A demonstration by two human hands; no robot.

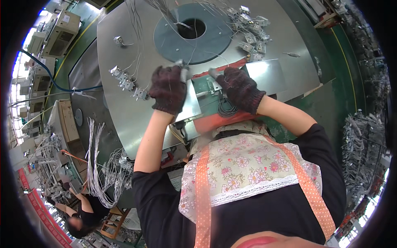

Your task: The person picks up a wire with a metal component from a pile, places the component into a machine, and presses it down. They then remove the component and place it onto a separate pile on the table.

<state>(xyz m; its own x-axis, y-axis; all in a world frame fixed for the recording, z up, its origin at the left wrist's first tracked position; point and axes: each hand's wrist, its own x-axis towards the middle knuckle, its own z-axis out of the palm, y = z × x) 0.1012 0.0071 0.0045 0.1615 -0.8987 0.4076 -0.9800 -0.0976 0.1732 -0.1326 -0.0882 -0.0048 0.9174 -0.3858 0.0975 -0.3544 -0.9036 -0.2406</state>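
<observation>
My left hand (167,89), in a dark maroon knit glove with pale fingertips, is closed above a shiny sheet-metal plate (191,103). A small metal block (180,63) shows at its fingertips. To the right, my right hand (240,87), gloved alike, bends its fingers around a small silvery metal part (214,86). Its finger pads hide some of this part. A coil of dark cable (226,108) hangs just below, between the hands. Red material (221,122) lies along the near edge.
A grey round disc (165,41) with a central hole sits on the metal table (120,99), wires running into it. Small metal blocks with wires lie left (127,84) and in a pile (250,33) far right. Another sheet-metal plate (266,76) is at right. A person (84,211) works lower left.
</observation>
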